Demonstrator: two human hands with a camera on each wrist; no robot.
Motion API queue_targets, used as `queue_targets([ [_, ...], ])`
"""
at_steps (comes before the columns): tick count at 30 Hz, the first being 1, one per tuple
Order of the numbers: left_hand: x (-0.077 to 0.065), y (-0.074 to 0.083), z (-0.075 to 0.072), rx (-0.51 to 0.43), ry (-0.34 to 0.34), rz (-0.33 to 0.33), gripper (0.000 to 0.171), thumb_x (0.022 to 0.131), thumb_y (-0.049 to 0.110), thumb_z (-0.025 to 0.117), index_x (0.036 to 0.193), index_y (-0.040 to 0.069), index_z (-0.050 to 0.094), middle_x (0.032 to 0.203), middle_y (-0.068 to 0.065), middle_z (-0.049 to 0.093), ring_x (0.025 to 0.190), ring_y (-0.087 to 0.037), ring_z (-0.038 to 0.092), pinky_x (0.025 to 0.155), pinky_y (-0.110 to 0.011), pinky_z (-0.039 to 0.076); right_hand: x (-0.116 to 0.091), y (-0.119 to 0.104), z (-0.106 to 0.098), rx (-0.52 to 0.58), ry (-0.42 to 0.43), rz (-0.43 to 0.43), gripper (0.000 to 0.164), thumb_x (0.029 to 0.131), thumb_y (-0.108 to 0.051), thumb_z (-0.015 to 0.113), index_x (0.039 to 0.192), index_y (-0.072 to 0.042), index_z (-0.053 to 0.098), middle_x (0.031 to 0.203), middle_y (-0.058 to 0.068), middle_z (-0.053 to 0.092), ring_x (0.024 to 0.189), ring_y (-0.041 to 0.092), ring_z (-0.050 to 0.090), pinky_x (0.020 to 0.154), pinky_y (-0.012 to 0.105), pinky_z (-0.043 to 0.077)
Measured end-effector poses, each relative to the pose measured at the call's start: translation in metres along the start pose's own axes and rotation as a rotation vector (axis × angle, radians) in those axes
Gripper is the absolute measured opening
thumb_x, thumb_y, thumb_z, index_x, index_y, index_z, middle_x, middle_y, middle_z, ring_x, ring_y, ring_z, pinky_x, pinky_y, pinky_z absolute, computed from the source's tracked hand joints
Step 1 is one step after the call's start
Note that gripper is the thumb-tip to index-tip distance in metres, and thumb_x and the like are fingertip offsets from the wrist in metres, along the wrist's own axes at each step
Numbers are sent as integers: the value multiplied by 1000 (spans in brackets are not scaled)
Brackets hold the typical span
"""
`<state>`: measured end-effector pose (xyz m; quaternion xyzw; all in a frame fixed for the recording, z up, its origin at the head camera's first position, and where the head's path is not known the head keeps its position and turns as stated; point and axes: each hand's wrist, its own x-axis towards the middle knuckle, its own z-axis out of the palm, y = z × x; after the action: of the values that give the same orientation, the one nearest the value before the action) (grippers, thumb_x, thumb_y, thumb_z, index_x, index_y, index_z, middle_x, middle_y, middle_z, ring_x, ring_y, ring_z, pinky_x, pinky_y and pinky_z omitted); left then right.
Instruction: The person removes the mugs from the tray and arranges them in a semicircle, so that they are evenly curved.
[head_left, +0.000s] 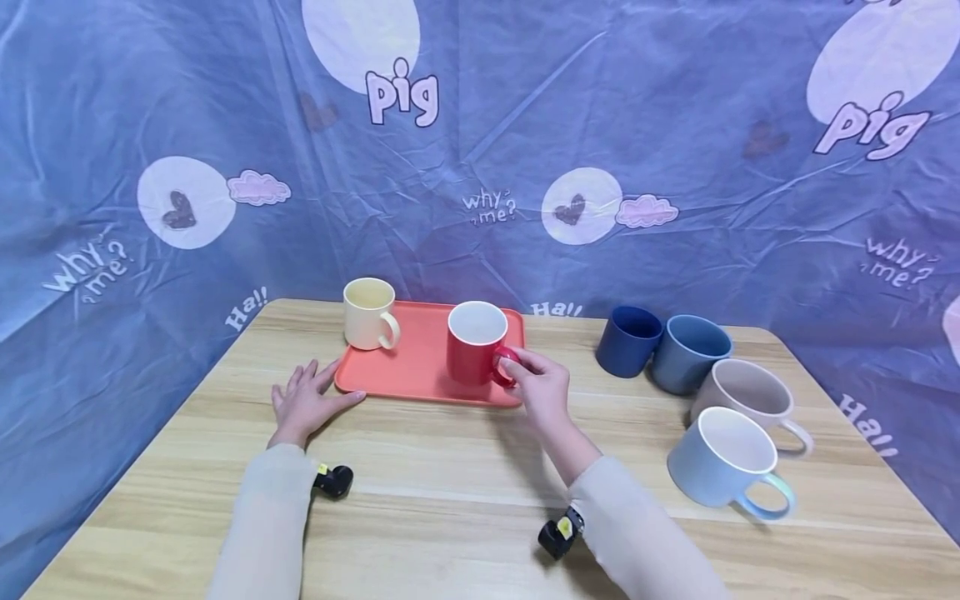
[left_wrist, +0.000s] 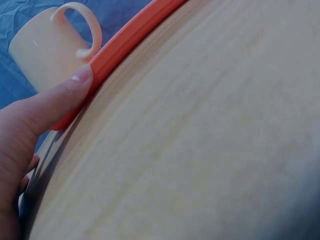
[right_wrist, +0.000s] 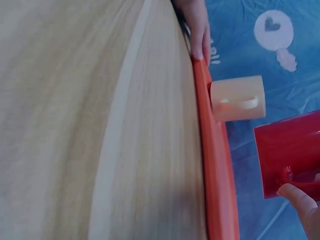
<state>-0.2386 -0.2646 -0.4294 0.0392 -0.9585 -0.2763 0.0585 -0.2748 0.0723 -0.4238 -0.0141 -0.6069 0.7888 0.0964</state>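
In the head view my right hand (head_left: 542,387) grips the handle of a red mug (head_left: 468,354), white inside, over the right part of an orange-red tray (head_left: 412,367). The right wrist view shows this mug upright, with a gap between its base and the tray rim (right_wrist: 215,165). A cream mug (head_left: 365,317) stands at the tray's left end, its handle toward the right. My left hand (head_left: 306,404) is spread at the tray's near left corner. Its thumb (left_wrist: 70,90) touches the rim in the left wrist view; the other fingers are mostly hidden there.
On the right side of the wooden table (head_left: 435,517) stand a navy mug (head_left: 628,343), a grey-blue mug (head_left: 686,358), a greyish-beige mug (head_left: 750,392) and a light blue mug (head_left: 720,462), close together. A patterned blue cloth (head_left: 480,150) hangs behind the table.
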Motion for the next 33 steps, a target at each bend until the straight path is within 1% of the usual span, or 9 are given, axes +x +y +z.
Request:
queue_targets([
  [5,0,0,0,-2,1,7,93,62,68,57,135,15,32,137,-25,17,124,-41,5,88,-62,-11,-43,-62,4,14,24,12,28,72,-2,68,99,5,63,85,15,63,68,23,61,54,35,51],
  [6,0,0,0,-3,1,8,93,62,67,57,135,15,32,137,-25,16,124,-42,5,88,-62,-11,-53,-76,6,-5,51,22,30,72,-2,68,100,7,62,85,15,63,69,23,61,56,38,51],
  [7,0,0,0,-1,2,9,93,62,67,57,135,14,32,137,-25,16,124,-42,5,88,-62,-11,-56,-79,4,-3,52,14,30,72,-1,67,100,7,62,84,14,63,68,22,61,57,38,50],
  [9,-1,1,0,-2,3,10,93,62,67,57,134,14,32,137,-26,17,124,-42,5,88,-62,-11,-57,-75,-4,-5,49,4,29,72,-2,68,100,6,62,85,14,63,69,21,61,58,40,50],
  [11,-1,1,0,-4,5,11,93,62,67,57,134,13,33,136,-26,17,124,-42,5,88,-62,-11,-52,-61,-18,-13,40,-27,30,71,-8,70,99,1,65,87,12,63,70,19,61,57,36,50],
  [16,0,2,1,-5,2,14,93,62,67,57,134,14,33,137,-26,17,124,-42,5,88,-62,-11,-35,-20,-55,-27,58,-62,36,67,-19,74,100,-7,66,93,13,63,74,27,62,55,35,50],
  [19,1,2,1,-2,4,15,92,62,67,57,134,14,33,137,-26,17,124,-42,5,88,-62,-11,-33,-9,-72,-21,82,-72,38,66,-19,75,102,-8,65,95,13,62,77,32,61,54,36,50],
  [25,1,-1,1,3,8,14,93,62,68,56,135,14,32,136,-26,17,124,-42,5,87,-62,-11,-45,-11,-93,-34,117,-69,39,66,-18,75,101,-6,65,95,15,61,76,33,60,55,37,50],
  [33,0,-1,1,3,-1,18,93,63,68,56,135,15,31,136,-27,16,123,-43,4,87,-63,-11,-70,-22,-121,-59,160,-76,39,66,-14,74,102,-3,64,94,16,62,76,33,61,56,38,49],
])
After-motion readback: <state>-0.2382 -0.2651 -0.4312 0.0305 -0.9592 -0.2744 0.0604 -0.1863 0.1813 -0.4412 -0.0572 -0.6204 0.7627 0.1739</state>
